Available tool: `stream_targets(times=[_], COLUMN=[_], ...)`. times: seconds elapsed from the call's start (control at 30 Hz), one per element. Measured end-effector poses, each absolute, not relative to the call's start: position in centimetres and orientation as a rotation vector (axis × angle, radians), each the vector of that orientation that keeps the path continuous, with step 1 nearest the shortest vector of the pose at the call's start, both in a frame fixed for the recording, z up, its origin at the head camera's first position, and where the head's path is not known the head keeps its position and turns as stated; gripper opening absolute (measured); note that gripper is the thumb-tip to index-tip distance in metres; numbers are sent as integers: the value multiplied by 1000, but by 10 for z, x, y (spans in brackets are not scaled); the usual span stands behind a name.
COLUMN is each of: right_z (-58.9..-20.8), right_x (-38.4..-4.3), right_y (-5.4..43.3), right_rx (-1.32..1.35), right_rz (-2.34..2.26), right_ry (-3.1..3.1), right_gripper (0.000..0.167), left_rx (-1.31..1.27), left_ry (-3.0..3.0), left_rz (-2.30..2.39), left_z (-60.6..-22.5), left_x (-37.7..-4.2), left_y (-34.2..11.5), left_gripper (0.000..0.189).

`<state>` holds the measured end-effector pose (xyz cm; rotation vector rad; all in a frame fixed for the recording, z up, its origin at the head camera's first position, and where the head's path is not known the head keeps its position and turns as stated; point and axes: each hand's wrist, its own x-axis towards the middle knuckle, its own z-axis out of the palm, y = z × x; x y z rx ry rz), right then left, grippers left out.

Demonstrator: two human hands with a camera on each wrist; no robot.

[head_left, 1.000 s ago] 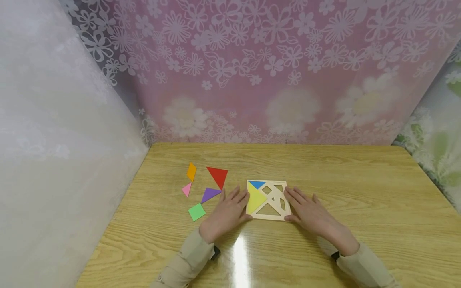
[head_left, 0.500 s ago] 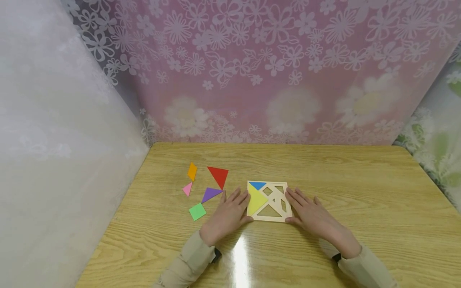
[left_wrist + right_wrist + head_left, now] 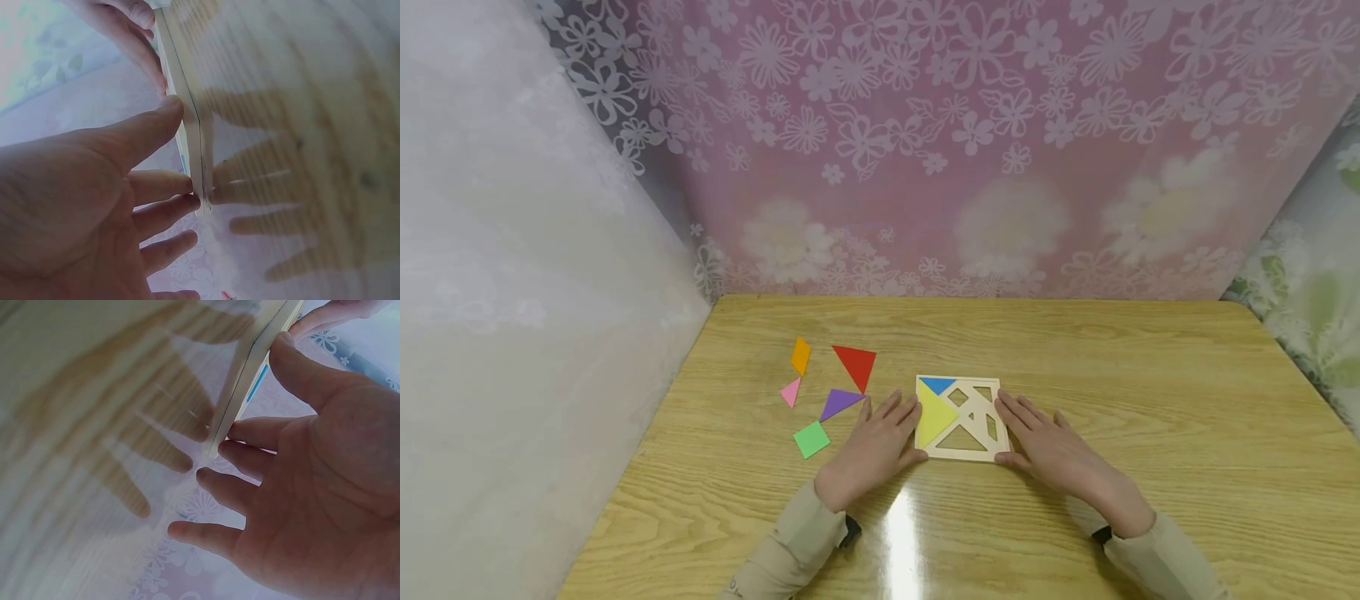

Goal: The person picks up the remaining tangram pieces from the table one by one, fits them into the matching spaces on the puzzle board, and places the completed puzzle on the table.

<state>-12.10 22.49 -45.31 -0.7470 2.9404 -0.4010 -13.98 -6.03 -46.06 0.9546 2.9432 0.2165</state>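
Note:
A wooden tangram tray (image 3: 970, 455) lies flat on the table between both hands. A large yellow triangle (image 3: 934, 414) and a blue triangle (image 3: 937, 385) fill its left part; several other slots show bare table through them. My left hand (image 3: 875, 446) touches the left side with its fingertips, the thumb at the near left corner. On the opposite side, my right hand (image 3: 1052, 446) has fingers along the edge and its thumb by the near right corner. In both wrist views the fingers are extended and spread against the tray's edge (image 3: 187, 94).
Loose pieces lie left of the tray: a red triangle (image 3: 859, 365), purple triangle (image 3: 838, 403), green square (image 3: 812, 439), orange parallelogram (image 3: 801, 357) and pink triangle (image 3: 791, 392). The wooden table (image 3: 1150, 358) meets a pink floral curtain (image 3: 880, 192) behind.

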Motion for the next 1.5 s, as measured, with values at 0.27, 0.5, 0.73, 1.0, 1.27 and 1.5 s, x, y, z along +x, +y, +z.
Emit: stream_targets(times=[0.27, 0.5, 0.73, 1.0, 1.27, 1.5], right_z=[-452, -450, -451, -453, -452, -452], right_x=[-119, -121, -121, -121, -120, -120], right_y=[225, 225, 226, 227, 226, 226], right_rx=[-743, -745, -763, -765, -753, -741], right_rz=[-420, -421, -392, -390, -398, -405], right_ry=[2923, 2924, 2941, 2949, 2940, 2935], right_gripper=[76, 75, 75, 75, 75, 75], left_rx=[970, 1008, 804, 679, 660, 635], left_ry=[2900, 2932, 2953, 2915, 2831, 2817], left_rz=[320, 527, 602, 480, 393, 337], left_z=[-458, -440, -428, -429, -427, -431], left_x=[-147, -175, -215, -243, -251, -257], left_y=[-67, -87, -109, -125, -125, -124], left_gripper=[63, 40, 36, 49, 62, 65])
